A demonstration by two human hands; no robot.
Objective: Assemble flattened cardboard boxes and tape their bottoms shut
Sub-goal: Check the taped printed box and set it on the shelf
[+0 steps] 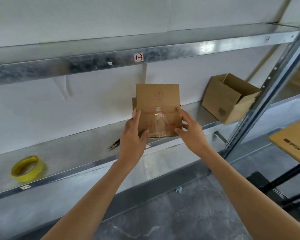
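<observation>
The person holds a small box (pixel 171 116) in both hands, in front of the shelf (pixel 73 153), a little above the middle of the view. Whether its lower edge rests on the shelf cannot be told.

The left hand (pixel 132 135) grips the box's left edge at 9 o'clock: its fingers (pixel 136 116) lie curled along that edge and the thumb presses the near face at the lower left corner. The right hand (pixel 190 130) grips the right edge at 3 o'clock in the same way, fingers (pixel 184 115) wrapped round the side and thumb on the face near the lower right corner.

A strip of clear tape (pixel 160 123) runs down the middle of the near face, over red print. One flap (pixel 157 94) stands up at 12 o'clock, marked with a circled 2.

On the shelf, scissors (pixel 113 144) lie just beside the left hand, at 8 o'clock from the box. A yellow tape roll (pixel 26 168) lies well apart, further out at 8 o'clock, near the shelf's front edge. An open box (pixel 229 99) sits tilted at 2 o'clock from the held one, apart from it.

The beam (pixel 93 62) of the shelf above carries a label (pixel 139 57) reading 1-3, at 12 o'clock. A flat cardboard sheet (pixel 293 141) shows at the right edge, at 3 o'clock.
</observation>
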